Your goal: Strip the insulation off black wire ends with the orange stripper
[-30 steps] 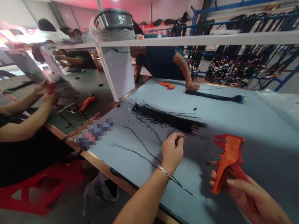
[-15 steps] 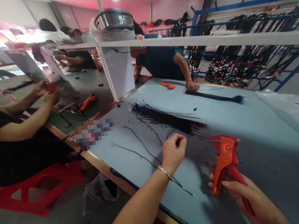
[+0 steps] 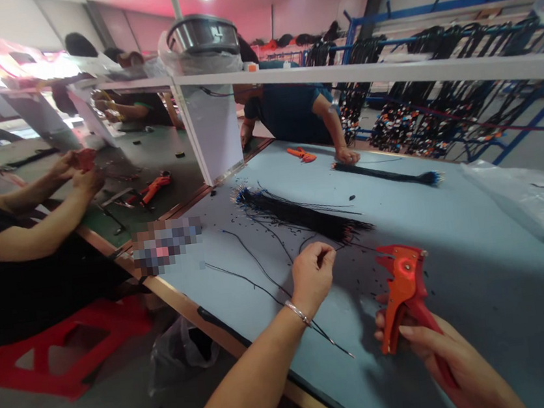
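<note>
My right hand [image 3: 432, 343] is wrapped around the handles of an orange-red wire stripper [image 3: 404, 290], held upright over the table with its jaws toward the left. My left hand [image 3: 314, 274] is closed in a pinch on a thin black wire [image 3: 359, 246], whose end reaches to the stripper's jaws. Just beyond my left hand lies a thick bundle of black wires [image 3: 303, 215] with blue and pale tips at its far end. Several loose black wires [image 3: 253, 258] run across the table and under my left wrist.
Black scraps [image 3: 274, 226] litter the grey table [image 3: 481, 311]. Across it, a co-worker's hand [image 3: 346, 155] rests by a second wire bundle [image 3: 386, 174] and another orange tool [image 3: 301, 155]. Clear plastic bags [image 3: 512, 203] lie at right. A white shelf [image 3: 360, 73] spans above; a person sits at left.
The view has shifted slightly, so most things sit a little further left. The stripper has come slightly closer to my left hand. Both hands keep their grip.
</note>
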`<state>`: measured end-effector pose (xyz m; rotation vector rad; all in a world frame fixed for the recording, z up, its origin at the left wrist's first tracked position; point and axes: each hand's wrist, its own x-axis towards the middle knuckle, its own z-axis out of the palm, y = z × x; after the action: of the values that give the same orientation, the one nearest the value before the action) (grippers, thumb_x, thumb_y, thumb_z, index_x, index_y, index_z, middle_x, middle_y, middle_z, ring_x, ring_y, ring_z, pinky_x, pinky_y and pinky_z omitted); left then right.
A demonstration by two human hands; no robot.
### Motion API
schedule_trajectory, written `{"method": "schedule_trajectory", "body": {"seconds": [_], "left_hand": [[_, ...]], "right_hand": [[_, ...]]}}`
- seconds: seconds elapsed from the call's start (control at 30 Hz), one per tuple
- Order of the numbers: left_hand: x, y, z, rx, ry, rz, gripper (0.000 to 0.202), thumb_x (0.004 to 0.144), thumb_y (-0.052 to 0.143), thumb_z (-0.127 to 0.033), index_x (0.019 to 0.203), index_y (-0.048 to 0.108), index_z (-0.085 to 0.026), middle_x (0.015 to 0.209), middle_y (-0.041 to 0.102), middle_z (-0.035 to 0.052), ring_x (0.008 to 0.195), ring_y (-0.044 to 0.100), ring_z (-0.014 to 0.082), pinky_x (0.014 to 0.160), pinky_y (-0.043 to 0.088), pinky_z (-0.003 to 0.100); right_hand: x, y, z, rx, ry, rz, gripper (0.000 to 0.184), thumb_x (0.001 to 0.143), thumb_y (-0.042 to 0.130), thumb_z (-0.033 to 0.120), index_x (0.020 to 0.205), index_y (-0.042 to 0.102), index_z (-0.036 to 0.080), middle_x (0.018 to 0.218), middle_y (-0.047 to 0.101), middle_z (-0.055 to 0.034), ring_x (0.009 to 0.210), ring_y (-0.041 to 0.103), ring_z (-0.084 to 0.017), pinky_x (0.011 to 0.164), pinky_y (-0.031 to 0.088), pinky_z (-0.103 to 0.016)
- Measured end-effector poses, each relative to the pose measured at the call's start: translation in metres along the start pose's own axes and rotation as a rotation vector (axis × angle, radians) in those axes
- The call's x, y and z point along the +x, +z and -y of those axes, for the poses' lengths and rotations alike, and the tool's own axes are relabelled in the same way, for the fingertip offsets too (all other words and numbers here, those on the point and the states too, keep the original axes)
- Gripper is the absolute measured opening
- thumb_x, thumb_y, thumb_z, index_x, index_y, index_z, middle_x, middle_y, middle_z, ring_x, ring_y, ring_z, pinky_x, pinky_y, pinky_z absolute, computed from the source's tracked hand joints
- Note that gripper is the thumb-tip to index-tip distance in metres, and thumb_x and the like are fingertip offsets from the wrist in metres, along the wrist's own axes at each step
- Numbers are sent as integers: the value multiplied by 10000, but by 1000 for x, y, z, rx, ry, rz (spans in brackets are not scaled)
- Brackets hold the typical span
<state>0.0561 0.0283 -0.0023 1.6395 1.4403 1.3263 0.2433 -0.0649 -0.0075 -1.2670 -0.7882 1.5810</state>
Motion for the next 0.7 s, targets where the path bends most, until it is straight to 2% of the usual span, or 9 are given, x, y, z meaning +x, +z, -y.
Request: {"method": "schedule_trajectory", "body": {"seconds": [0.07, 0.2, 0.33, 0.53, 0.7], "left_hand": [[0, -3, -2, -9, 25, 21, 141, 821, 523, -191, 744, 642, -191, 726, 655, 4, 689, 577, 126, 660, 433, 233], [6, -8, 0, -74, -1, 43, 155, 828, 521, -231, 849, 667, -181, 827, 687, 30, 750, 591, 150, 720, 439, 268], [14, -7, 6, -54, 3, 22, 185, 815, 537, -283, 869, 687, -188, 760, 677, 6, 680, 574, 140, 667, 442, 252], [14, -9, 11, 54, 180, 46, 186, 834, 516, -282, 831, 681, -197, 804, 690, 15, 761, 606, 156, 721, 445, 261], [16, -11, 10, 139, 289, 82, 208, 876, 493, -303, 825, 679, -223, 788, 675, 19, 783, 592, 176, 786, 421, 302]], "right_hand": [[-2, 2, 2, 50, -17, 75, 380, 689, 728, 282, 1042, 664, 157, 906, 717, -102, 770, 680, -244, 746, 512, -380], [-5, 6, 13, 139, -19, 232, 374, 683, 662, 231, 1042, 657, 127, 844, 695, -88, 721, 671, -224, 688, 514, -355], [-2, 3, 20, 161, -51, 306, 381, 693, 614, 215, 1056, 646, 101, 822, 688, -93, 699, 679, -231, 635, 514, -341], [-4, 2, 20, 186, -74, 440, 388, 703, 586, 218, 1063, 634, 82, 821, 687, -108, 699, 683, -243, 635, 521, -355], [-4, 2, 22, 243, -77, 454, 398, 698, 577, 235, 1066, 623, 93, 833, 687, -108, 723, 684, -253, 623, 528, -363]]}}
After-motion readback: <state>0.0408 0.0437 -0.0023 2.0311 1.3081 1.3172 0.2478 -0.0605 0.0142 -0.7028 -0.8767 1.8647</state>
